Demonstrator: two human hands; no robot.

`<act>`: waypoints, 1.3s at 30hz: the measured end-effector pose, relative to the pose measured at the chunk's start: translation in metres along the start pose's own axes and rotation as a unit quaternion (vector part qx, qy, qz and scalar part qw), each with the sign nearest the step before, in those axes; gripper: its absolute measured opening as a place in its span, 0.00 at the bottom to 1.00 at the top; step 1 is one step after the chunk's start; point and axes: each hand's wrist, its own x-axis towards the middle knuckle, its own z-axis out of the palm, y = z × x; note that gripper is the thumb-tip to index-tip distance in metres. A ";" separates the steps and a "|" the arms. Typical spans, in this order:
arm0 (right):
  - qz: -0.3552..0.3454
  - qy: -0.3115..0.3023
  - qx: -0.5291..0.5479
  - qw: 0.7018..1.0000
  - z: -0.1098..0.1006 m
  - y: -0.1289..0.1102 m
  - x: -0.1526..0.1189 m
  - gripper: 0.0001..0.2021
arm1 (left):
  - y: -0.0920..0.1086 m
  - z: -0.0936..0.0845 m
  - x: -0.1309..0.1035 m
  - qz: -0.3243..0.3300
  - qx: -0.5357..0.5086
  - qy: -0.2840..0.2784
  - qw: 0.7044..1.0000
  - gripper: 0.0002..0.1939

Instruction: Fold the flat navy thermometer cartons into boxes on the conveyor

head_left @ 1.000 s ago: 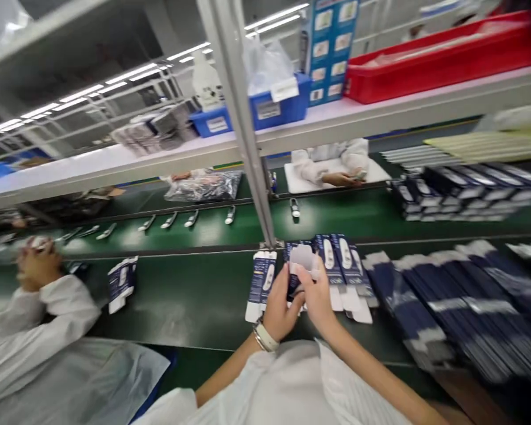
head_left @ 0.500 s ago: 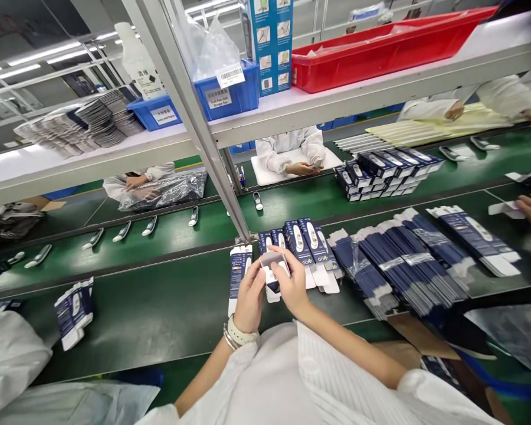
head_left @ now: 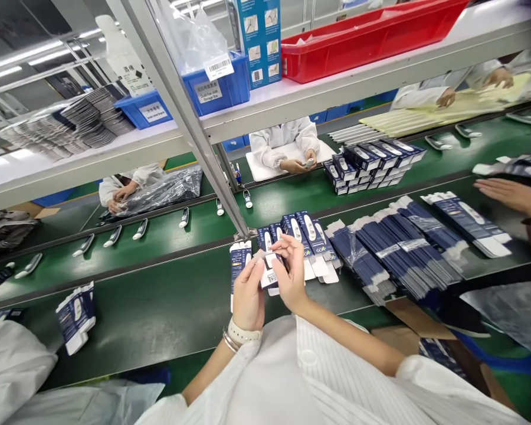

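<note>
Between my two hands is a small carton (head_left: pixel 271 276), its white end panel with a printed code turned toward me. My left hand (head_left: pixel 249 294) grips its left side, fingers and thumb closed on it. On the other side my right hand (head_left: pixel 293 277) holds it, the thumb pressing near the white end and the fingers around the far side. Most of the carton is hidden behind the hands. Just beyond stand several navy cartons (head_left: pixel 308 227) with white flaps hanging out at the near end. Left of my left hand lies another navy carton (head_left: pixel 240 262).
Bundled flat cartons (head_left: pixel 396 251) lie to the right. Closed boxes (head_left: pixel 371 162) are stacked across the belt (head_left: pixel 212 227), which carries several white handheld devices (head_left: pixel 184 217). A metal post (head_left: pixel 221 183) rises ahead, under a shelf with a red tray (head_left: pixel 363 47). Co-workers' hands (head_left: pixel 515 196) are nearby.
The carton's end showed an open grey inside before; now a white panel with a code covers it. My right thumb has moved along that end. The whole view has shifted slightly.
</note>
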 end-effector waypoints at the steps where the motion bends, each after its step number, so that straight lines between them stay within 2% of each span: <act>1: -0.011 0.001 -0.006 1.000 0.000 -0.001 0.000 0.21 | -0.001 0.000 0.000 0.015 0.018 0.001 1.000 0.18; 3: -0.031 0.002 -0.015 0.999 0.001 -0.002 -0.002 0.23 | -0.003 -0.002 0.000 0.066 0.077 0.005 0.995 0.17; 5: -0.042 0.000 -0.016 0.999 0.001 -0.002 -0.002 0.22 | -0.005 -0.006 0.000 0.158 0.164 0.007 0.974 0.16; 7: -0.041 -0.005 -0.010 0.999 0.000 -0.003 -0.002 0.20 | -0.005 -0.012 0.000 0.280 0.248 -0.011 0.927 0.13; 9: -0.041 -0.011 0.002 0.999 -0.002 -0.004 0.000 0.18 | -0.005 -0.018 0.001 0.392 0.300 -0.060 0.867 0.12; 11: -0.050 -0.019 0.005 0.999 -0.004 -0.005 0.003 0.17 | -0.003 -0.024 0.002 0.459 0.318 -0.112 0.822 0.11; 12: -0.056 -0.026 -0.003 0.998 -0.005 -0.006 0.005 0.17 | -0.002 -0.026 0.002 0.469 0.322 -0.126 0.813 0.11; 14: -0.069 -0.049 -0.031 0.996 -0.009 -0.008 0.009 0.17 | 0.001 -0.029 0.002 0.447 0.332 -0.128 0.821 0.09; 16: -0.088 -0.084 -0.067 0.990 -0.015 -0.010 0.013 0.18 | 0.006 -0.029 0.000 0.386 0.327 -0.118 0.854 0.08; 19: -0.138 -0.153 -0.108 0.973 -0.022 -0.015 0.020 0.19 | 0.013 -0.026 -0.003 0.266 0.274 -0.129 0.915 0.14; 21: -0.169 -0.195 -0.131 0.957 -0.026 -0.018 0.024 0.20 | 0.017 -0.024 -0.004 0.210 0.254 -0.150 0.932 0.18; 24: -0.186 -0.227 -0.158 0.943 -0.029 -0.021 0.029 0.22 | 0.020 -0.023 -0.005 0.190 0.261 -0.166 0.932 0.15; 28: -0.175 -0.246 -0.172 0.938 -0.030 -0.023 0.029 0.24 | 0.018 -0.020 -0.005 0.192 0.264 -0.142 0.934 0.13; 33: -0.156 -0.235 -0.171 0.944 -0.030 -0.024 0.028 0.24 | 0.015 -0.015 -0.007 0.201 0.283 -0.113 0.931 0.11; 39: -0.108 -0.217 -0.192 0.951 -0.030 -0.025 0.026 0.23 | 0.014 -0.011 -0.006 0.209 0.296 -0.103 0.926 0.10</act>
